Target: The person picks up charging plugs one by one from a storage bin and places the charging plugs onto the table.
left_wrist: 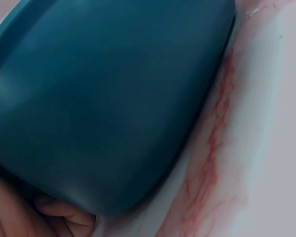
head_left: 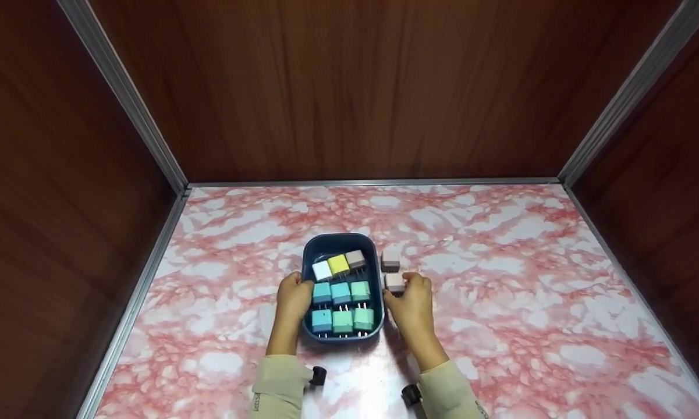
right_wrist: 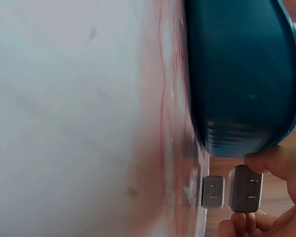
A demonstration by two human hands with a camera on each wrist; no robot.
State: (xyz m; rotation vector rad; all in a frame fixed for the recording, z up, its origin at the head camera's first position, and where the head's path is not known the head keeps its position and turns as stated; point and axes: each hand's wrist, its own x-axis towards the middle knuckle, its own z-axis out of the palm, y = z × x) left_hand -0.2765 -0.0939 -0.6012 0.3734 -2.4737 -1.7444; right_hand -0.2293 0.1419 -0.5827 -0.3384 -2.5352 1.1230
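Note:
A dark blue plastic bin (head_left: 309, 256) stands on the table, with several wall chargers lying in it, prongs towards me. A white charger (head_left: 322, 270), a yellow charger (head_left: 338, 265) and a greyish-pink charger (head_left: 355, 259) form a slanted row at the back. Two rows of turquoise and green chargers (head_left: 342, 321) lie in front. My left hand (head_left: 294, 298) grips the bin's left rim, thumb over the edge. With thumb and fingers, my right hand (head_left: 412, 305) pinches a pale pink charger (right_wrist: 246, 188) just outside the bin's right wall. Its two prongs show in the right wrist view.
A second pale pink charger (head_left: 390, 261) rests right of the bin, behind the pinched one. Brown wood-grain panels (head_left: 349, 87) with metal edging (head_left: 372, 183) stand at the back and both sides of the red-and-white marbled table (head_left: 500, 291).

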